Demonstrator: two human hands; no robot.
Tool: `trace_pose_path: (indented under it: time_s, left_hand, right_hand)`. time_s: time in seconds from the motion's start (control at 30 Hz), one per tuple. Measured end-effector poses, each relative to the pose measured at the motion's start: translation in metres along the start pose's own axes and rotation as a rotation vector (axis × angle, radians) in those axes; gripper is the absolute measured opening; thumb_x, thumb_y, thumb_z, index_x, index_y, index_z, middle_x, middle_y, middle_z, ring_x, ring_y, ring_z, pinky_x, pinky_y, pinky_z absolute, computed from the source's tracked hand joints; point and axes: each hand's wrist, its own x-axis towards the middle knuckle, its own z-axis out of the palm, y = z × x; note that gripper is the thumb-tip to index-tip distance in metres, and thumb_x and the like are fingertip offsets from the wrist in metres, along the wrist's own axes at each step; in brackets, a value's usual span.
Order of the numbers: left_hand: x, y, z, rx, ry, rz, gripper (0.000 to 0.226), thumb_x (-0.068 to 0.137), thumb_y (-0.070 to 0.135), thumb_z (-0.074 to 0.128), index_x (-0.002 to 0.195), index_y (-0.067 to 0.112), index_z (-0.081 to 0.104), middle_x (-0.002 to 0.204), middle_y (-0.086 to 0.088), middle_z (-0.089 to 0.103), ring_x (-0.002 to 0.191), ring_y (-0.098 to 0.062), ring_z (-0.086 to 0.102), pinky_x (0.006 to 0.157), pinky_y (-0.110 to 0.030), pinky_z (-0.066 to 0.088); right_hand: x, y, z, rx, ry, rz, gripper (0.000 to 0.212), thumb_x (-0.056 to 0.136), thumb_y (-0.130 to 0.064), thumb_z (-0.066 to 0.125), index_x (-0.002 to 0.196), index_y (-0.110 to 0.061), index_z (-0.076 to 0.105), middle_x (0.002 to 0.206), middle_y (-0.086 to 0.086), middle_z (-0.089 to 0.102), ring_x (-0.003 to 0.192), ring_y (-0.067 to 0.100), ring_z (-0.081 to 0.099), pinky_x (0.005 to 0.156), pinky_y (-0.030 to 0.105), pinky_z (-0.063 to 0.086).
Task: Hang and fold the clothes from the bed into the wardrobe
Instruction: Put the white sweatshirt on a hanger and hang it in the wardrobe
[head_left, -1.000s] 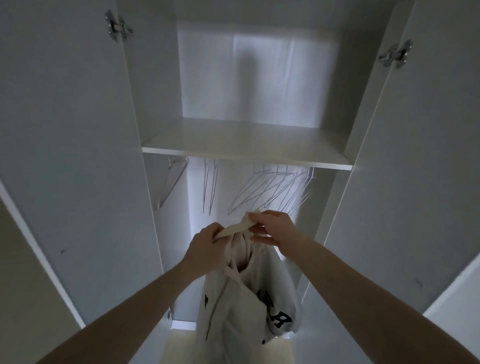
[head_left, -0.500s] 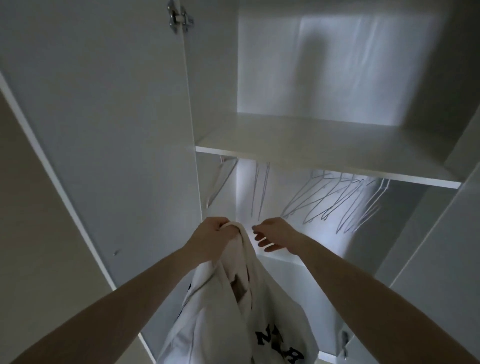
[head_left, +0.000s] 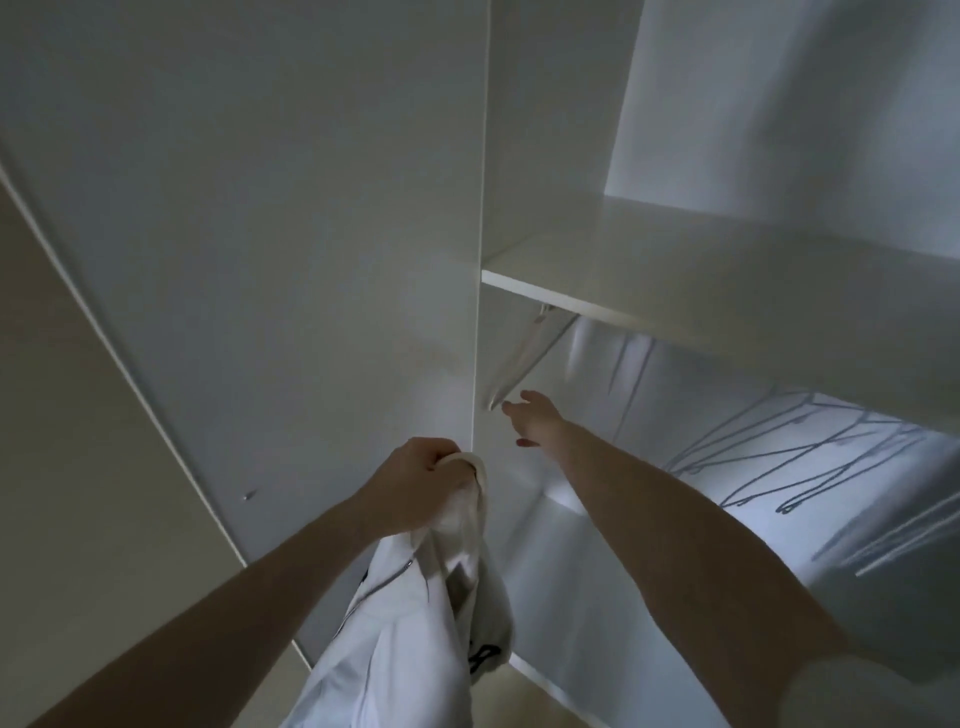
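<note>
Left hand (head_left: 423, 480) grips the bunched collar of a white lettered cotton jacket (head_left: 415, 613) hanging before the open wardrobe; right hand (head_left: 532, 418), fingers spread, reaches a pale hanger (head_left: 524, 358) — one-handed, the jacket may slip.

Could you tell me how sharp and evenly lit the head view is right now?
Head view: dim overall, brightest on the wardrobe's back panel and lower right; the wire hangers are streaked with motion blur, and the right hand reaching toward the leftmost hanger is soft; the left hand gripping the white garment looks sharper; wide-angle distortion tilts the shelf.
</note>
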Motion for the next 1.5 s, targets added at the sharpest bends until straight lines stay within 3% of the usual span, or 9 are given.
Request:
trace_pose_path:
  time_s: [0.23, 0.3, 0.4, 0.47, 0.67, 0.93, 1.07, 1.33, 1.5]
  left_hand:
    - [0.011, -0.023, -0.012, 0.057, 0.109, -0.101, 0.031, 0.094, 0.026, 0.056, 0.063, 0.02, 0.058, 0.054, 0.013, 0.051, 0.052, -0.001, 0.046, 0.05, -0.013, 0.036]
    - [0.012, -0.031, -0.011, 0.067, 0.13, -0.12, 0.032, 0.094, 0.027, 0.057, 0.062, 0.021, 0.057, 0.055, 0.012, 0.051, 0.052, -0.002, 0.047, 0.05, -0.014, 0.036]
    - [0.012, -0.039, -0.007, 0.06, 0.137, -0.139, 0.028, 0.093, 0.03, 0.057, 0.068, 0.019, 0.06, 0.058, 0.009, 0.053, 0.053, -0.003, 0.047, 0.051, -0.015, 0.037]
    - [0.013, -0.041, -0.004, 0.057, 0.133, -0.146, 0.027, 0.093, 0.03, 0.056, 0.07, 0.016, 0.06, 0.06, 0.007, 0.053, 0.054, -0.003, 0.046, 0.051, -0.017, 0.037]
    - [0.013, -0.035, -0.004, 0.077, 0.105, -0.148, 0.023, 0.091, 0.027, 0.059, 0.07, 0.018, 0.063, 0.068, -0.002, 0.062, 0.056, -0.002, 0.049, 0.053, -0.017, 0.038]
    - [0.008, -0.022, -0.009, 0.103, 0.065, -0.112, 0.023, 0.09, 0.023, 0.057, 0.069, 0.016, 0.059, 0.062, 0.007, 0.056, 0.057, -0.003, 0.047, 0.054, -0.018, 0.037]
    - [0.006, -0.024, -0.011, 0.089, 0.065, -0.122, 0.024, 0.091, 0.024, 0.058, 0.068, 0.017, 0.06, 0.06, 0.008, 0.055, 0.055, -0.003, 0.047, 0.053, -0.017, 0.037]
    - [0.017, -0.022, -0.005, 0.112, 0.072, -0.113, 0.028, 0.09, 0.021, 0.06, 0.062, 0.021, 0.057, 0.056, 0.011, 0.053, 0.054, -0.004, 0.047, 0.052, -0.017, 0.036]
    - [0.026, -0.028, -0.002, 0.083, 0.078, -0.145, 0.022, 0.089, 0.022, 0.059, 0.07, 0.012, 0.062, 0.059, 0.008, 0.052, 0.055, -0.004, 0.045, 0.053, -0.019, 0.036]
  right_hand:
    - [0.078, -0.008, 0.022, 0.047, -0.011, -0.044, 0.055, 0.106, -0.015, 0.048, 0.156, -0.001, 0.029, 0.151, 0.021, 0.048, 0.133, 0.038, 0.052, 0.111, 0.04, 0.045]
    - [0.095, -0.011, 0.029, 0.14, 0.021, -0.052, 0.051, 0.105, -0.01, 0.051, 0.152, -0.001, 0.035, 0.135, 0.018, 0.059, 0.102, 0.035, 0.064, 0.08, 0.024, 0.053]
    - [0.113, -0.01, 0.038, 0.259, 0.064, 0.003, 0.028, 0.098, 0.0, 0.058, 0.125, 0.0, 0.059, 0.092, 0.018, 0.059, 0.055, 0.017, 0.045, 0.037, 0.019, 0.036]
    - [0.116, -0.009, 0.041, 0.26, 0.147, -0.001, 0.008, 0.099, -0.007, 0.059, 0.101, -0.002, 0.064, 0.092, 0.021, 0.061, 0.06, 0.026, 0.054, 0.047, 0.025, 0.042]
    - [0.106, 0.0, 0.03, 0.119, 0.295, -0.146, 0.035, 0.107, -0.024, 0.049, 0.119, 0.005, 0.066, 0.115, 0.029, 0.07, 0.11, 0.044, 0.067, 0.099, 0.052, 0.051]
    - [0.098, 0.007, -0.004, 0.07, 0.418, -0.07, 0.037, 0.109, -0.019, 0.042, 0.118, 0.008, 0.066, 0.118, 0.028, 0.069, 0.111, 0.043, 0.066, 0.099, 0.046, 0.052]
    - [0.098, 0.011, -0.017, 0.051, 0.509, -0.033, 0.041, 0.103, -0.004, 0.044, 0.144, -0.005, 0.048, 0.142, 0.022, 0.05, 0.122, 0.041, 0.058, 0.104, 0.043, 0.047]
    - [0.11, 0.019, -0.038, -0.768, 0.437, -0.186, 0.055, 0.092, -0.009, 0.064, 0.144, -0.018, 0.05, 0.146, 0.014, 0.034, 0.128, 0.035, 0.042, 0.105, 0.041, 0.045]
    - [0.124, 0.003, -0.017, -0.543, 0.147, -0.284, 0.053, 0.093, 0.003, 0.056, 0.143, -0.016, 0.06, 0.145, 0.012, 0.056, 0.131, 0.027, 0.057, 0.099, 0.028, 0.051]
